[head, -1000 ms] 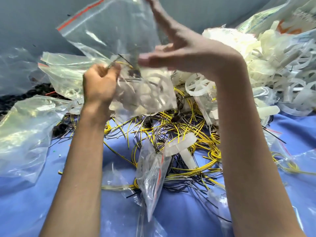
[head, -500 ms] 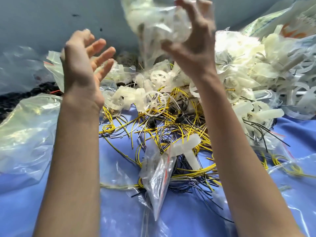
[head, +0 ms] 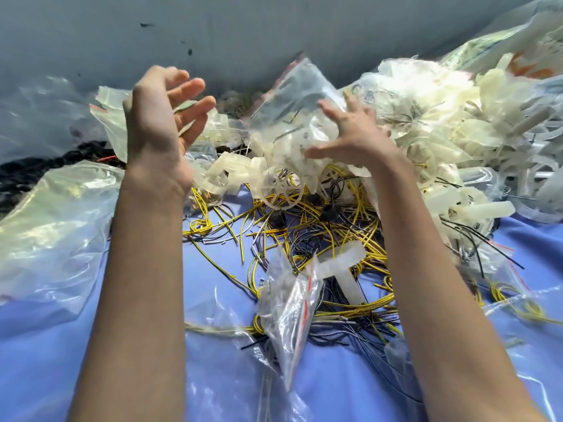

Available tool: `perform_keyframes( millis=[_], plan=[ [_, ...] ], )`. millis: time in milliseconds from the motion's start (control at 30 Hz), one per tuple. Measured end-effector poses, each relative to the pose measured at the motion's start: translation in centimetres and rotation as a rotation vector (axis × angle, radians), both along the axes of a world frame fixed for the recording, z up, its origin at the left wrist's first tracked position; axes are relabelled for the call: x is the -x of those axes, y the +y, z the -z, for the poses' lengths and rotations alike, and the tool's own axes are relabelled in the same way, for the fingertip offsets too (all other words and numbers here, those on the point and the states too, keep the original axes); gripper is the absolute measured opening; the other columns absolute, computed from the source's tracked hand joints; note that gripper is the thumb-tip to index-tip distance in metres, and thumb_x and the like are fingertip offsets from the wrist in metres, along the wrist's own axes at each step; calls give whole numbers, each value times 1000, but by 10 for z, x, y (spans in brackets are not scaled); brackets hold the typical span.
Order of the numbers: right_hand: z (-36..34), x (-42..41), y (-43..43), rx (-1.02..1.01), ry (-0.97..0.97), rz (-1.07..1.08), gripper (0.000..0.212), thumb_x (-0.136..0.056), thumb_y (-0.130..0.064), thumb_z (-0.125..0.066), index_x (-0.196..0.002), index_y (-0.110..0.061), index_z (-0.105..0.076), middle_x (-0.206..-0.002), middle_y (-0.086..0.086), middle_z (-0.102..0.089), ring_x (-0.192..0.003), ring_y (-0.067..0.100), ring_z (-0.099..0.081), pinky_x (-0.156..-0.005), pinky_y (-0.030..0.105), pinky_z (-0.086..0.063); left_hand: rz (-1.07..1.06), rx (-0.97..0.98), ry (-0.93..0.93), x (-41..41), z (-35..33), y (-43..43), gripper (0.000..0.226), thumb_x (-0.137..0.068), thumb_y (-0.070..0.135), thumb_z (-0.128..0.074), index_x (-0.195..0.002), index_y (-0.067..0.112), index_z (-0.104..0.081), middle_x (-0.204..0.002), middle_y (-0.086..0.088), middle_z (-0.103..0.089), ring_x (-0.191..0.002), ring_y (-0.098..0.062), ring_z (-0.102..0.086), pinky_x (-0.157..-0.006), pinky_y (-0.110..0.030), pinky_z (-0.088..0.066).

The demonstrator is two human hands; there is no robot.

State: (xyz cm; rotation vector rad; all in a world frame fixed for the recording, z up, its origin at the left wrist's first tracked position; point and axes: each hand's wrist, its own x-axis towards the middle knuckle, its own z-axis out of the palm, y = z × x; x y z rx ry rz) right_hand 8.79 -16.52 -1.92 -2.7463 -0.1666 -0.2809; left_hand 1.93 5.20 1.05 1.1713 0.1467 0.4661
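After the right hand [head: 359,138] released the zip bag [head: 292,92], it and the left hand [head: 158,123] spread open.

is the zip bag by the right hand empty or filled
Partly filled: the zip bag holds white plastic parts in its lower half; the upper half looks clear.

Blue cloth [head: 219,248] bare between forearms; wires [head: 320,226] clutter ahead
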Motion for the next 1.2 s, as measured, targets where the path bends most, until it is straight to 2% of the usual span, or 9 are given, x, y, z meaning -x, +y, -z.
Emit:
perform_keyframes(
  millis=[200,367,467,533,600,700,867,1067,1200],
  plan=[
    [10,-2,1,-103,-96,0,71,-72,-40,-75,-137,-36,-45,-133,4,-43,-123,21,-42,-94,40,-22,-35,23,33,-3,4,13,15,-92,25,-45,-83,21,-56,-81,9,-68,-66,-5,-65,-62,-14,-45],
    [13,-2,3,-102,-113,36,74,-71,-41,-75,-138,-33,-43,-136,8,-35,-129,22,-29,-98,43,-20,-125,-39,77,-9,13,29,9,-88,24,-47,-84,20,-55,-80,8,-65,-65,-5,-62,-61,-15,-45],
    [8,0,4,-34,-21,50,85,-72,-48,-76,-145,-33,-34,-147,10,-23,-138,27,-14,-108,57,-14,-421,-638,342,-21,41,44,20,-81,28,-50,-98,20,-56,-116,-7,-58,-109,-22,-53,-95,-35,-43],
    [3,2,4,-10,53,42,92,-72,-55,-73,-148,-32,-27,-153,12,-16,-142,30,-8,-111,63,-12,-508,-1050,612,-23,67,54,29,-77,27,-52,-106,21,-55,-142,-17,-32,-138,-33,-20,-112,-51,-18],
    [-3,5,3,-1,98,22,95,-72,-61,-69,-149,-29,-24,-155,12,-13,-143,31,-6,-111,63,-15,-364,-1093,824,-23,89,62,39,-82,30,-52,-118,18,-52,-147,-24,-23,-142,-37,-8,-112,-55,-9],
    [-13,9,-3,-35,55,10,88,-76,-63,-64,-148,-26,-28,-153,11,-19,-142,30,-11,-112,61,-19,-256,-1126,959,-23,114,65,59,-95,51,-34,-138,11,-41,-143,-29,-29,-136,-39,-21,-109,-52,-16],
    [-31,18,-11,-139,-60,-108,73,-81,-58,-62,-142,-24,-42,-148,5,-38,-136,21,-33,-107,45,-35,-304,-1117,954,-31,116,72,59,-92,47,-44,-130,1,-49,-141,-24,-39,-134,-39,-28,-106,-54,-21],
    [-39,28,-7,-295,-45,-284,54,-86,-50,-62,-130,-20,-57,-134,-6,-56,-116,2,-52,-64,4,-39,-457,-1038,808,-30,93,72,51,-88,25,-49,-130,-3,-48,-143,-25,-38,-135,-38,-28,-106,-59,-22],
    [-40,30,-7,-301,-62,-327,44,-88,-46,-61,-123,-18,-63,-120,-4,-65,-108,4,-58,-70,3,-40,-546,-1088,657,-32,74,78,50,-82,27,-49,-119,-6,-56,-132,-27,-50,-127,-43,-41,-104,-58,-33]
  ],
)
